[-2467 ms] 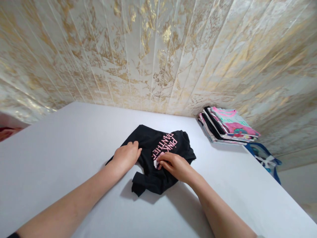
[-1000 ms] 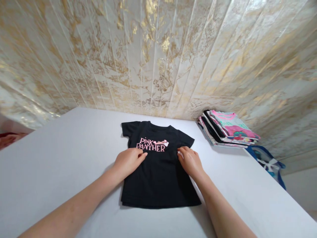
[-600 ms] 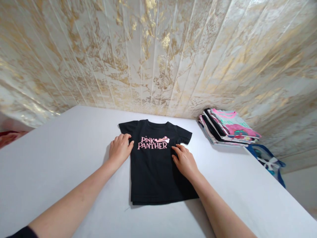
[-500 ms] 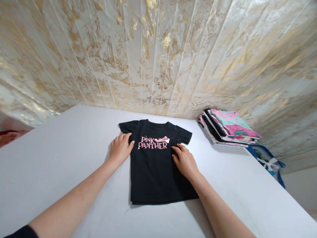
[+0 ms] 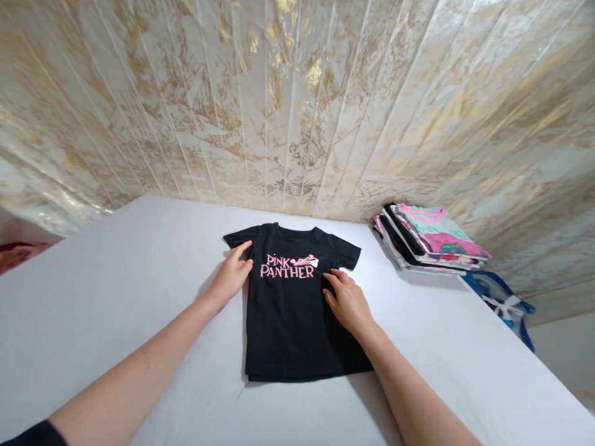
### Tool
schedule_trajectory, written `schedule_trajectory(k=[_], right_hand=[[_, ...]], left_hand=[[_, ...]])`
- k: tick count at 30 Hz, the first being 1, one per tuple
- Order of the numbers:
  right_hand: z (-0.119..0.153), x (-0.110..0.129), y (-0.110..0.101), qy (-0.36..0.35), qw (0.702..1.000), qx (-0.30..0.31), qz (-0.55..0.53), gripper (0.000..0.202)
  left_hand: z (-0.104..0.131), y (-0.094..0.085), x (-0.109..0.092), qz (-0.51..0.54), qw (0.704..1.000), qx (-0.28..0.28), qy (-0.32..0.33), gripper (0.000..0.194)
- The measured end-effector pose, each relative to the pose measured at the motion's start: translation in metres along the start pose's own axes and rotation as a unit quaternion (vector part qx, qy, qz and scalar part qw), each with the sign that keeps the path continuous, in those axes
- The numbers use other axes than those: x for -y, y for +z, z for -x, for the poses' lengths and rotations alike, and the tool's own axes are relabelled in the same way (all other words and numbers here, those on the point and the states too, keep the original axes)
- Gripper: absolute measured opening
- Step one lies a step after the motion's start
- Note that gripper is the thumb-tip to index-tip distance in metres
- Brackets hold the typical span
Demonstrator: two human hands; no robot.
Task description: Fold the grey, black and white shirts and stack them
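Both unclenched, the left hand (image 5: 229,274) and right hand (image 5: 351,301) touch the black T-shirt (image 5: 292,328); uneven dragging could wrinkle it.

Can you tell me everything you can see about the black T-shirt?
The black T-shirt looks like soft, smooth cloth. It has short sleeves, a round neck, and pink "PINK PANTHER" letters with a pink cartoon head beside "PINK". It lies spread out, front up, on the white table, neck away from the person. The bottom edge shows two layers, slightly uneven. The left hand touches its edge just below one sleeve; the right hand rests on the other side.
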State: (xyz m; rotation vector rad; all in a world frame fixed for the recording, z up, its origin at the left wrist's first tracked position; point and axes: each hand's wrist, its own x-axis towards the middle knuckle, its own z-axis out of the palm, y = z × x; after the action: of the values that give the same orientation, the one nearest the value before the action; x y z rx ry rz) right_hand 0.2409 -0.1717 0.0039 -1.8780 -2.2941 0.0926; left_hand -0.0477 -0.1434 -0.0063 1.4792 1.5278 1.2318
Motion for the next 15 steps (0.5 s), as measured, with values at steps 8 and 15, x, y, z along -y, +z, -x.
schedule_trajectory(k=[8, 15], right_hand=[[-0.0002, -0.0031, -0.0017, 0.008, 1.0, 0.003, 0.012, 0.041], [-0.0013, -0.007, -0.0077, 0.043, 0.999, -0.009, 0.028, 0.038]], left_hand=[[-0.0043, -0.0063, 0.0004, -0.001, 0.998, -0.047, -0.046, 0.055], [-0.0031, -0.0031, -0.0056, 0.122, 0.977, -0.117, -0.131, 0.059]])
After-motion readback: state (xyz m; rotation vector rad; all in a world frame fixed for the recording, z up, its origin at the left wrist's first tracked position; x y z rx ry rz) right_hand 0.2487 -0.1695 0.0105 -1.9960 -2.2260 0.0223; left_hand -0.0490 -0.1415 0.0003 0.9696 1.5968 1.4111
